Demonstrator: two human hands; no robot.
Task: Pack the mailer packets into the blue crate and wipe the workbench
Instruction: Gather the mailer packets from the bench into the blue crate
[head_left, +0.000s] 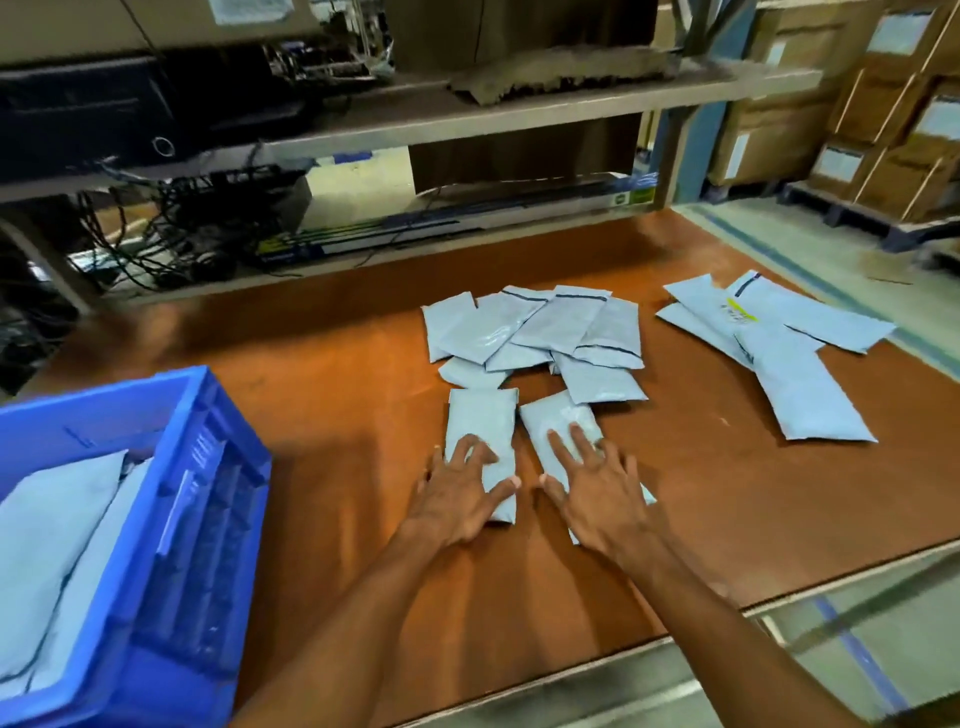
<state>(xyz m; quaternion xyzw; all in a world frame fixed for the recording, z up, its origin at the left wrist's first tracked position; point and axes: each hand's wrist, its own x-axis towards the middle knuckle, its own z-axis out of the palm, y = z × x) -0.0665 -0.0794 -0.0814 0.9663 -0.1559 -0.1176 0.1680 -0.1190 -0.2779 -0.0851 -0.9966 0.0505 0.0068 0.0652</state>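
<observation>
Two pale grey mailer packets lie side by side on the brown workbench (332, 415). My left hand (460, 491) rests on the left packet (483, 423), fingers spread, thumb curled around its right edge. My right hand (597, 486) lies flat on the right packet (558, 421), fingers apart. Behind them sits a loose pile of several packets (540, 330). A second pile of longer packets (779, 343) lies at the right. The blue crate (202, 467) stands at the left front with packets inside (57, 525).
A grey shelf (519, 117) runs across the back above the bench, with cables and dark equipment (156, 228) beneath it at the left. Cardboard boxes (883, 119) are stacked on the floor at the far right. The bench's front edge (675, 629) runs diagonally below my arms.
</observation>
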